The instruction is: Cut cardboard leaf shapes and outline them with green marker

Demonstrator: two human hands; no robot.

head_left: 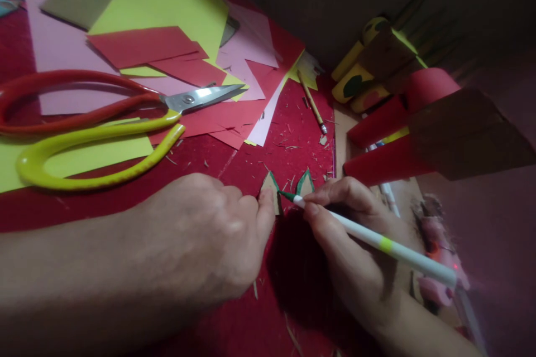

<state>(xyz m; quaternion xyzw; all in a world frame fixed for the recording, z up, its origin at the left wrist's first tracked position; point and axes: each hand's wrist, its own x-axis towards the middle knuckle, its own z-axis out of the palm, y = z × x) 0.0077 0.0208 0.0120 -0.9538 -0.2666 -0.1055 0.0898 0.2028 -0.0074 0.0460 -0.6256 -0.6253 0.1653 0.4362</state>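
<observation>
My left hand (pixel 213 228), its fingers curled, presses a small pointed cardboard piece (pixel 277 202) against the red surface with a fingertip. Green ink lines the right edge of that piece. In my right hand (pixel 355 234) is a white marker (pixel 364 232) with a green tip, pinched near its front end. The tip touches the green edge of the piece. A second pointed cardboard piece (pixel 306 184), edged in green, lies just beyond my right fingertips.
Red-and-yellow-handled scissors (pixel 188 99) lie at the left over pink, yellow and red paper (pixel 159 5). A pencil (pixel 310 100) lies beyond the pieces. Red paper rolls with cardboard (pixel 469 134) and yellow rolls (pixel 355 81) stand at the right. Scraps litter the red surface (pixel 234 173).
</observation>
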